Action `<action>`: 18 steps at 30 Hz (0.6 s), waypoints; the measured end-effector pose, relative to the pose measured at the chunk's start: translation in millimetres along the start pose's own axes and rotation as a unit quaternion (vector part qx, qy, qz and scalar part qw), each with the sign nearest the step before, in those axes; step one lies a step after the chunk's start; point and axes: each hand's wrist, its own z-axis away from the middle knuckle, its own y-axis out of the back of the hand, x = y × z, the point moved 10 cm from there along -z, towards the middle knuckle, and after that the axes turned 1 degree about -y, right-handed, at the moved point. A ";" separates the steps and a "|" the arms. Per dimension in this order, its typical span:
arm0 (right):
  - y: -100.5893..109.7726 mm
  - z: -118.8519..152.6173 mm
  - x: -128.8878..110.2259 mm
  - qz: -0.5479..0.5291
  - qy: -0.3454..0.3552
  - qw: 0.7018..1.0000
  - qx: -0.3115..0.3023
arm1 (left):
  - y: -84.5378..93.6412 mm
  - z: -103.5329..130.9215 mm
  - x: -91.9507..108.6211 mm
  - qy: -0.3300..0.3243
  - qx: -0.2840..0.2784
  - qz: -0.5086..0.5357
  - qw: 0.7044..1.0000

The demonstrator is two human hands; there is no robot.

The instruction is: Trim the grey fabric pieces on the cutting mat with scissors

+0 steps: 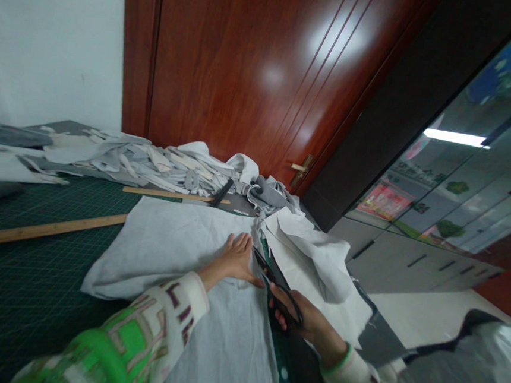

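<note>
Patterned sleeve nearest — left hand splayed on cloth, right hand gripping scissors — gridded green mat, wooden door beyond.

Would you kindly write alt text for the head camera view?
A person's right hand holds black scissors at the edge of pale grey cloth, while the left hand lies on it. Fabric scraps are piled before a brown door.
</note>
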 end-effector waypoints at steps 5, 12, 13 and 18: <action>2.6 -2.0 7.9 -0.022 -0.014 1.000 0.017 | 0.5 4.5 2.0 0.014 -0.005 -0.006 1.000; -1.2 -1.3 5.5 -0.031 -0.030 0.999 -0.001 | -1.3 15.1 9.1 0.093 0.004 -0.031 0.995; -2.3 -0.4 3.9 -0.025 -0.034 0.999 -0.008 | -0.5 16.3 10.7 0.097 0.008 -0.036 0.995; -3.8 4.9 -0.4 -0.004 -0.068 0.997 -0.025 | 2.4 20.5 13.9 0.098 0.019 -0.051 0.994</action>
